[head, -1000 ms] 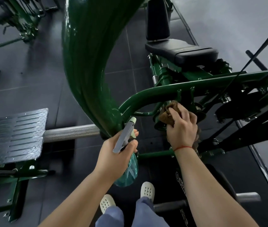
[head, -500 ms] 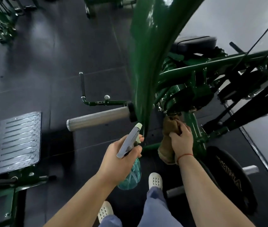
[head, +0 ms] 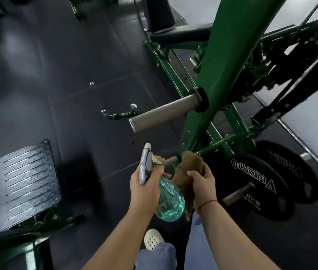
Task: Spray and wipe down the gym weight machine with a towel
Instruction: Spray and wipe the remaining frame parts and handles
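Note:
The green weight machine's lever arm [head: 226,61] slants down from the top right to its low frame. My left hand [head: 146,184] grips a teal spray bottle [head: 170,201] by its grey trigger head, nozzle pointing up. My right hand [head: 203,184] holds a brown towel [head: 190,164] bunched against the foot of the green arm, beside a short steel peg [head: 170,160]. The towel's tail hangs behind the bottle.
A steel plate-loading sleeve [head: 162,115] juts left from the arm above my hands. Two black Olympia weight plates [head: 251,184] stand on a peg at right. A ribbed metal footplate [head: 18,184] lies at left. The black seat pad [head: 179,34] is at the top. Dark tiled floor around.
My view has swung left and down along the machine. My right hand has carried the towel down from the upper frame joint to the foot of the arm; the bottle stays in my left hand.

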A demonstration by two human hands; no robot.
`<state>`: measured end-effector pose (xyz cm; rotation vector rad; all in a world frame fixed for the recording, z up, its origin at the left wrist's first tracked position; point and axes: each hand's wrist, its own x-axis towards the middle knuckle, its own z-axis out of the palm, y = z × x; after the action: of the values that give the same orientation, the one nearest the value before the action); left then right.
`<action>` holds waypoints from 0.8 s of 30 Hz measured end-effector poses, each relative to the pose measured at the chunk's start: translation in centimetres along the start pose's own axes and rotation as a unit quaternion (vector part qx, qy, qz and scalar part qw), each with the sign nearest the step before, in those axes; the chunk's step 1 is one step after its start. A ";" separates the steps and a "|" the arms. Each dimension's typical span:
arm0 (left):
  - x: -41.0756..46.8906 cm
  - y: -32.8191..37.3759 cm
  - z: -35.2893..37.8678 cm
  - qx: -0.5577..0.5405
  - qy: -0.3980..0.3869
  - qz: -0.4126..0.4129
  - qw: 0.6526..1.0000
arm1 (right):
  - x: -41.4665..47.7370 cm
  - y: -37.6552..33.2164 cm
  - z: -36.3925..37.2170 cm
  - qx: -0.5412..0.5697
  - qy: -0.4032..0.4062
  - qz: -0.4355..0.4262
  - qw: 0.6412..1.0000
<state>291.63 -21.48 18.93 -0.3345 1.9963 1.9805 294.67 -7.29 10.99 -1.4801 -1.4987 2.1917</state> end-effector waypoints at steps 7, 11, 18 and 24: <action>1.0 -2.1 -0.9 -0.090 0.041 -0.090 0.991 | 0.0 4.1 1.3 0.041 -0.025 0.112 0.993; 1.4 -4.0 -1.0 -0.089 -0.039 -0.054 0.994 | 1.9 5.1 1.0 0.092 -0.046 0.186 0.977; 2.7 -10.5 1.9 -0.128 -0.059 -0.075 0.987 | 6.6 6.6 -1.0 0.069 -0.082 0.244 0.964; 5.7 -16.3 4.3 -0.194 0.005 -0.082 0.978 | 11.8 8.8 -1.9 0.026 -0.122 0.193 0.973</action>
<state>292.71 -17.15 1.65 -0.5780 1.5187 2.2512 293.53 -3.98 -3.39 -1.6507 -1.2861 2.6999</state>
